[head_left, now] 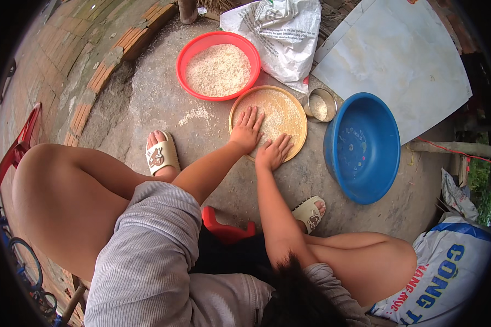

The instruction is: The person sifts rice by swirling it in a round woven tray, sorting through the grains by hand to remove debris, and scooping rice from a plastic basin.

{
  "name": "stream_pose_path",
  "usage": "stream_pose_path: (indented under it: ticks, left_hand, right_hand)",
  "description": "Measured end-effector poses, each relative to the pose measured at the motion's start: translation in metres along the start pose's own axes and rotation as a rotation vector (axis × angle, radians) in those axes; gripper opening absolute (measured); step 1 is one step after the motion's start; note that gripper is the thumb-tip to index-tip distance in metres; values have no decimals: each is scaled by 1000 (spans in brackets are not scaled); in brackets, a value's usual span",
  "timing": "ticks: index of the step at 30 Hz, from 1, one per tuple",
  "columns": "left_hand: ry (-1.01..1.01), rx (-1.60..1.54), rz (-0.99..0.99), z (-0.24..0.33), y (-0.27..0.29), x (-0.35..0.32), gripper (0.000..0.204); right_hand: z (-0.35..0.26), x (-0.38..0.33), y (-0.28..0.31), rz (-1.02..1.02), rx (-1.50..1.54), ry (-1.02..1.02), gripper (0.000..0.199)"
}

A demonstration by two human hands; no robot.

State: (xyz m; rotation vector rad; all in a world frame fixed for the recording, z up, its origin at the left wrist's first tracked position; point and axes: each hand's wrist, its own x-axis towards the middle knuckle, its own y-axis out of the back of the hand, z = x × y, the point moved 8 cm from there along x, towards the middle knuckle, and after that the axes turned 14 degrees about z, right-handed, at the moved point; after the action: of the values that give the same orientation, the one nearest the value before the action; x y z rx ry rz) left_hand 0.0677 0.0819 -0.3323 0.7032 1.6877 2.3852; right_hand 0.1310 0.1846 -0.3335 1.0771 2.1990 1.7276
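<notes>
A round, shallow yellow winnowing tray (301, 111) rests on the ground in front of me, with a thin layer of pale grains (273, 107) that look like rice spread over it. My left hand (247, 129) lies flat on the grains near the tray's left side, fingers stretched out. Lower down, my right hand (273, 152) is laid over the near edge, its fingers apart on the grains. Neither hand grips anything. Touching or nearly touching the tray's far left is a red basin (181, 72) heaped with the same kind of grain (219, 70).
Right of the tray stand a metal cup (315, 103) with some grain and a large blue basin (364, 188). Behind are a white woven sack (283, 41) and a pale flat panel (398, 60). Scattered grains (197, 114) lie on the concrete. A red stool (223, 228) is beneath me.
</notes>
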Motion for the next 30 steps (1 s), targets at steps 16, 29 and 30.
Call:
stream_pose_path:
  ticks: [16,29,30]
  left_hand:
    - [756,-773,748,-147,101,119,32]
    - [1216,-719,189,-219,10,65,44]
    - [1209,-793,72,-198,0,66,42]
  right_hand:
    - [-2,2,9,65,-6,-37,51]
    - [-7,0,13,114,-10,-65,48]
    - [-2,3,12,121,-20,-68,48]
